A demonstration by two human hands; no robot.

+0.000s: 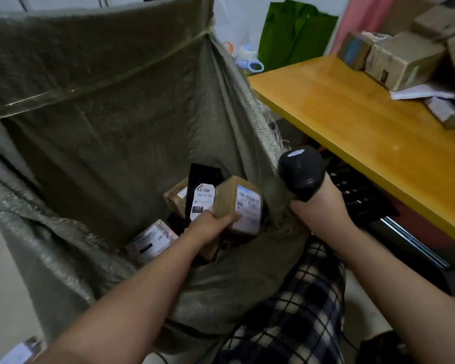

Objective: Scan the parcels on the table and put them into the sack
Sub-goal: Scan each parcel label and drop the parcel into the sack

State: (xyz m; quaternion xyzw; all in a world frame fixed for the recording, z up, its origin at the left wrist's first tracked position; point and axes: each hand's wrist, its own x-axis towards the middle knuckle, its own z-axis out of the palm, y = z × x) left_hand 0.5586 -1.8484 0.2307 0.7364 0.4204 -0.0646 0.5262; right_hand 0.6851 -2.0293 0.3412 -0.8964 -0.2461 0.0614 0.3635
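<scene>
**Step in hand:** deposit. The left grip [210,227] is closed on the near lower edge of a brown box parcel [237,203], fingers curled under it, white label facing up. The parcel is held inside the mouth of the sack [103,114] and has not been released. Whether it touches the goods beneath cannot be told.

Just beyond this grip lie a black pouch parcel [202,185] and a brown parcel [175,197]. A white-labelled parcel [150,240] lies nearer, to the grip's left.

The right grip [318,208] is wrapped round the handle of a black scanner [301,172], head raised. It sits just right of the sack's frayed rim and apart from the held parcel.

**Judgement:** this parcel has probably been scanned and is at the point of placing.

**Next move:** the left grip should let go and come out of the sack. It should then reach right, past the right grip, to the table [352,122], where more cardboard parcels [402,61] wait at the far end.
</scene>
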